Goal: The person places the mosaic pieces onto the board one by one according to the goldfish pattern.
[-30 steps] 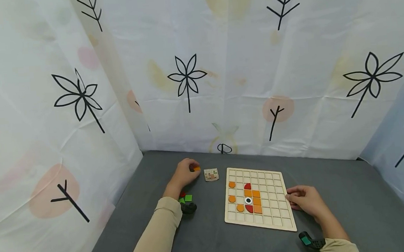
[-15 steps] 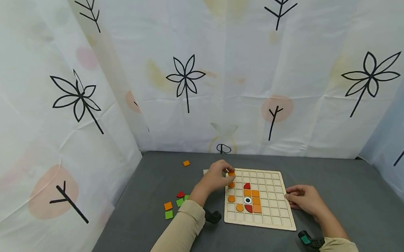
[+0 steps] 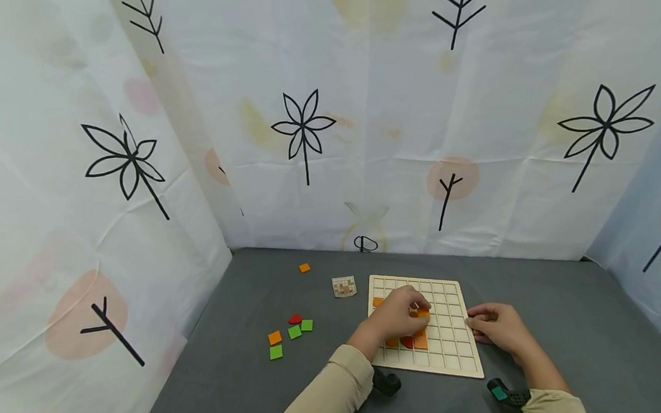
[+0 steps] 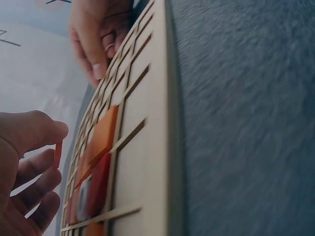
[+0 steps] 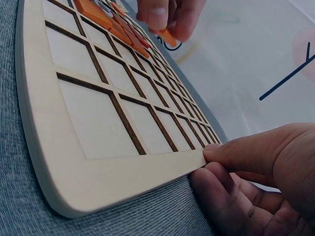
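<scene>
My left hand (image 3: 396, 316) is over the wooden grid board (image 3: 452, 363), pinching an orange tile (image 4: 58, 154) between thumb and fingers. In the left wrist view the held tile is clear of the board's surface. Below the hand, an orange square (image 3: 420, 343) and a red rounded piece (image 3: 407, 342) lie in cells; an eye-like piece (image 4: 84, 199) also shows in the left wrist view. The left hand hides part of this group in the head view. My right hand (image 3: 501, 330) grips the board's right edge, thumb (image 5: 224, 155) on the rim, fingers lower down.
A small patterned card (image 3: 344, 287) lies left of the board. Farther left are several green squares (image 3: 276, 352), an orange square (image 3: 274, 338) and a red piece (image 3: 295, 319). Another orange square (image 3: 305, 268) lies near the back of the grey table (image 3: 221, 368).
My left hand has carried the orange tile from the far left, past the card, to above the middle of the board. The right hand stays on the board's edge.
</scene>
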The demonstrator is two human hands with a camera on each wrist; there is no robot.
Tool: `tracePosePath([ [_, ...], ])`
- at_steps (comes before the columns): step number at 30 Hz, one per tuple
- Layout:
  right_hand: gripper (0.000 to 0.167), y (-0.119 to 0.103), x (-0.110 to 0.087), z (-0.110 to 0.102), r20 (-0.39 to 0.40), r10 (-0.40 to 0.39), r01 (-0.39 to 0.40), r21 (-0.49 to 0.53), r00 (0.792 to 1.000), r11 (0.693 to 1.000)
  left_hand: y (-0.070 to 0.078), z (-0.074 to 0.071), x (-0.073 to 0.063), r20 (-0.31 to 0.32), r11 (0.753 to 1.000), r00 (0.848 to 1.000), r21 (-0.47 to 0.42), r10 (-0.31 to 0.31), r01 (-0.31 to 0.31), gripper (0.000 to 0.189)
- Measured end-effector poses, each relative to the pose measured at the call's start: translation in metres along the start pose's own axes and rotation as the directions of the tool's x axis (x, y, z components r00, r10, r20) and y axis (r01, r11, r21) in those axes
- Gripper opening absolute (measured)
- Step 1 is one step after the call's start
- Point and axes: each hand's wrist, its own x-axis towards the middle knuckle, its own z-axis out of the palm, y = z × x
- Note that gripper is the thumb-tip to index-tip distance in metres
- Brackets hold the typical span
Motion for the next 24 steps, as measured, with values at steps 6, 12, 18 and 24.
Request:
tracePosePath([
  [6,0.037,-0.001,0.002,0.000,-0.001,0.017,-0.017,0.012,1.000,1.000,0.004,0.014,0.005,0.009,0.996,1.000,0.086,0.027,-0.027,0.021],
  [12,0.035,0.000,0.002,0.001,-0.010,0.034,-0.034,0.011,0.999,0.999,0.001,0.020,0.009,-0.001,0.990,1.000,0.140,0.030,-0.030,0.020],
  [18,0.035,0.000,0.002,0.001,-0.012,0.021,-0.021,0.004,1.000,1.000,-0.001,0.019,0.008,-0.013,0.988,1.000,0.150,0.027,-0.024,0.021],
  [24,0.035,0.000,0.003,0.000,-0.007,0.035,-0.035,0.005,0.999,0.999,-0.004,0.019,0.008,-0.009,0.989,1.000,0.143,0.021,-0.019,0.019],
])
